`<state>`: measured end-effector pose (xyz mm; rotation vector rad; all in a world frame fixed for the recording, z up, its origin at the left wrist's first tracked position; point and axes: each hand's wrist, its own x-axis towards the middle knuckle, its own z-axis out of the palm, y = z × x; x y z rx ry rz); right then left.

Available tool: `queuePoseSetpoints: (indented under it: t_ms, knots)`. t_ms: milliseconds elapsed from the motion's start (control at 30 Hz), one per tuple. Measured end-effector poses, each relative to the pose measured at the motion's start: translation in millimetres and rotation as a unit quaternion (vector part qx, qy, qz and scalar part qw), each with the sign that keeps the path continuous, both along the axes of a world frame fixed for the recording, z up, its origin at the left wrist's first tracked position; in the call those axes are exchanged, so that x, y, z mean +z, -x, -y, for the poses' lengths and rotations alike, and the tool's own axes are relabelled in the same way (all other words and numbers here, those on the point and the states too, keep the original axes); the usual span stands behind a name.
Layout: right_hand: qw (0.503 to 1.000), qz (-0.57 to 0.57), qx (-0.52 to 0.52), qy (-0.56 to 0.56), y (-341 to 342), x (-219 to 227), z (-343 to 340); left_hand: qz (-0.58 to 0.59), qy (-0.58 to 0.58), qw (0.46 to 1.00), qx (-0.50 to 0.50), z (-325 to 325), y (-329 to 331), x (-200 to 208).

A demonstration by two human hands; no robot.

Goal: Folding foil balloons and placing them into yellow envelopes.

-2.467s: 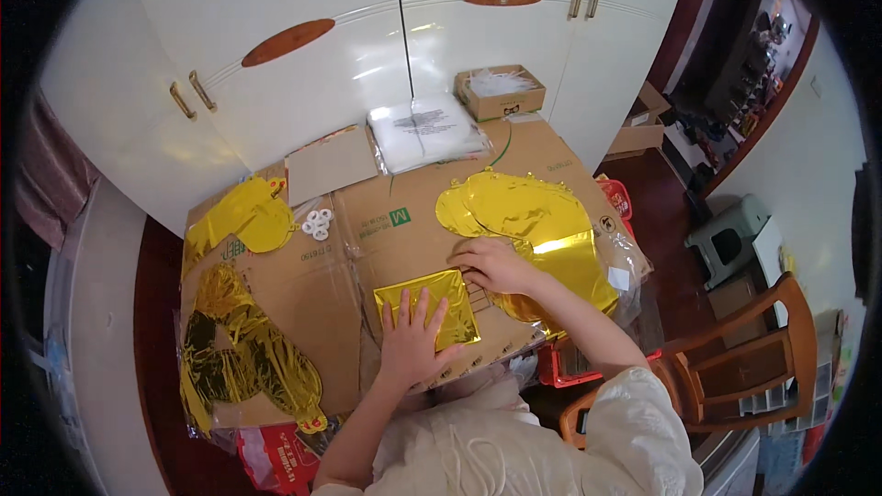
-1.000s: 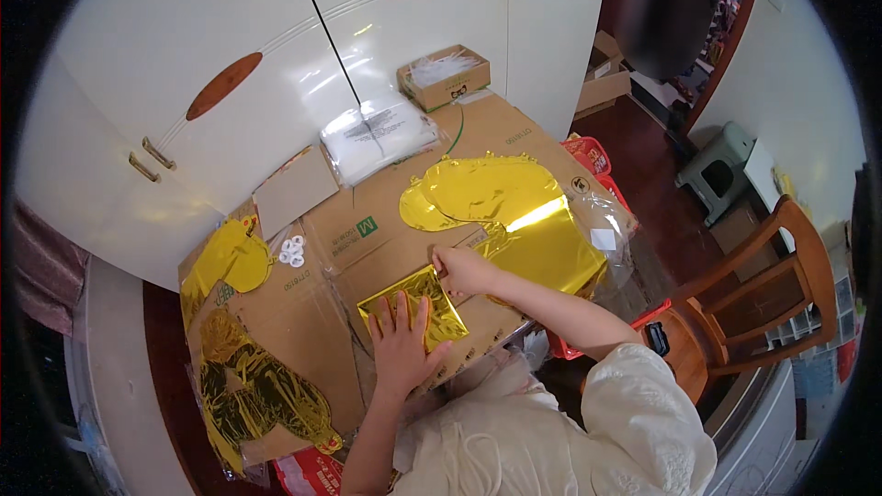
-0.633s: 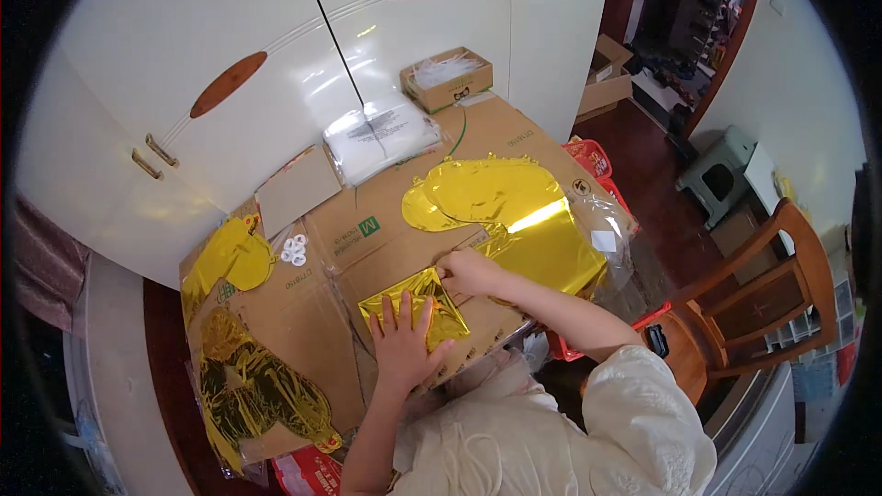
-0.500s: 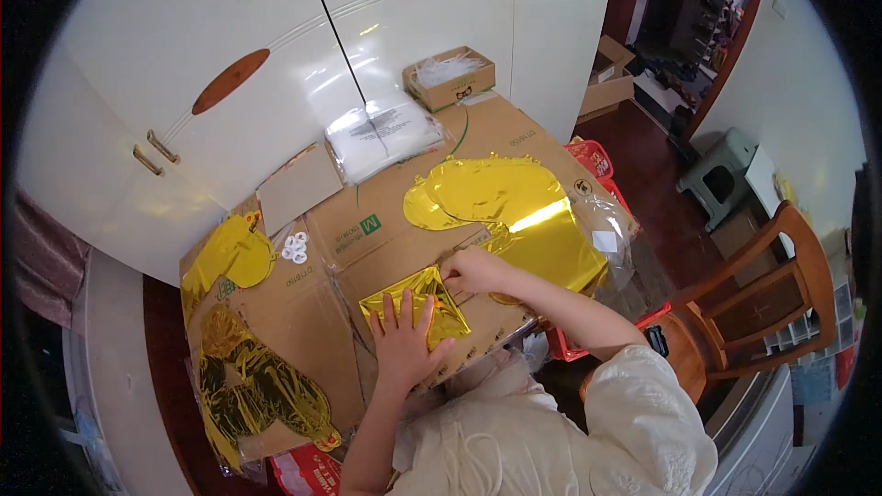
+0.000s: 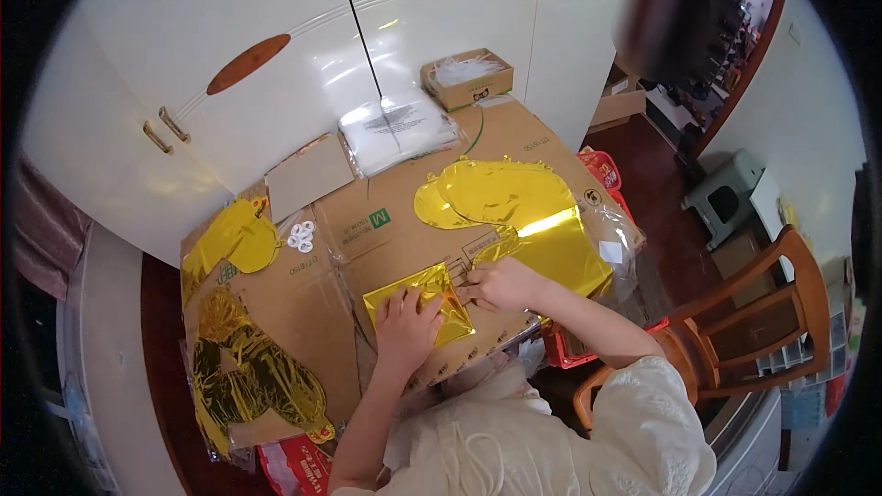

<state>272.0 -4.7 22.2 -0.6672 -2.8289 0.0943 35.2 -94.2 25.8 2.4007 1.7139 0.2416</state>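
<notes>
A gold foil balloon folded into a flat square (image 5: 452, 323) lies on the cardboard near the table's front edge. My left hand (image 5: 407, 326) rests on its left part, fingers stretched over the foil and pressing it down. Beside the square's right edge, my right hand (image 5: 505, 285) has its fingers curled in, their tips close to the foil; whether they pinch anything is hidden. Just beyond that hand, large flat unfolded gold foil balloons (image 5: 560, 248) lie stacked.
More gold foil balloons (image 5: 266, 377) lie at the left, with others (image 5: 234, 234) behind them. White rolls (image 5: 300, 236), a stack of clear bags (image 5: 400, 133) and a small box of white strips (image 5: 469, 78) stand farther back. A wooden chair (image 5: 763, 312) is at the right.
My right hand has shifted slightly right and toward me, off the square's far corner to its right edge. My left hand's fingers have drawn closer together on the foil. The view has shifted slightly.
</notes>
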Motion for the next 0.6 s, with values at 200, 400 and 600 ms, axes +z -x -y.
queuePoseSetpoints:
  t_ms: [200,400,600]
  knots:
    - [0.998,-0.032,-0.009,0.044,2,1,-1,0.063,-0.059,0.995,-0.055,-9,3,-31]
    - [0.993,-0.065,-0.033,0.094,2,2,-6,-0.019,-0.093,0.993,-0.066,-7,-2,-21]
    - [0.975,-0.112,-0.141,0.133,21,2,-10,-0.008,-0.103,0.992,-0.067,-7,-2,-22]
